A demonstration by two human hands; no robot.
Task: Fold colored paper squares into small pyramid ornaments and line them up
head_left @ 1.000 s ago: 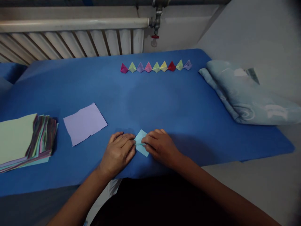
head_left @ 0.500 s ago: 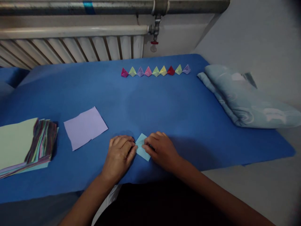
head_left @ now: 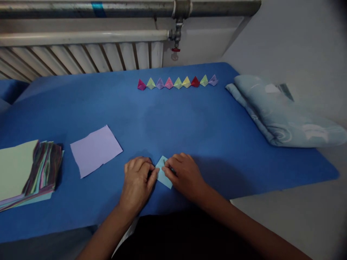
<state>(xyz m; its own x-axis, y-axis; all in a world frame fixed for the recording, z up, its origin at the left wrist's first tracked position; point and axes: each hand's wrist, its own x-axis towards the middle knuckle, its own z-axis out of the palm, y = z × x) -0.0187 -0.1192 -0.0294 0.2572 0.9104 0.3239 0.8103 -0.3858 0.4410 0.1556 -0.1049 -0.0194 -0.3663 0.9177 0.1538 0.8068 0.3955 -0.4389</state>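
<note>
A small light blue folded paper (head_left: 164, 178) lies on the blue surface near its front edge, between my two hands. My left hand (head_left: 138, 178) is closed at its left corner, thumb and fingers pinching the paper there. My right hand (head_left: 182, 174) has its thumb and fingertips pressed together on the paper's right part, where a narrow dark gap or fold shows beside the fingers. Part of the paper is hidden under the right fingers.
A lilac sheet (head_left: 97, 151) lies left of my hands, and a stack of coloured paper (head_left: 16, 169) at the far left. Several small folded pieces (head_left: 178, 83) form a row at the back. A folded light blue cloth (head_left: 287, 115) lies at the right.
The view has shifted slightly, so most things sit a little further left. The right fingers have shifted a little on the paper, and a dark gap now shows beside them.
</note>
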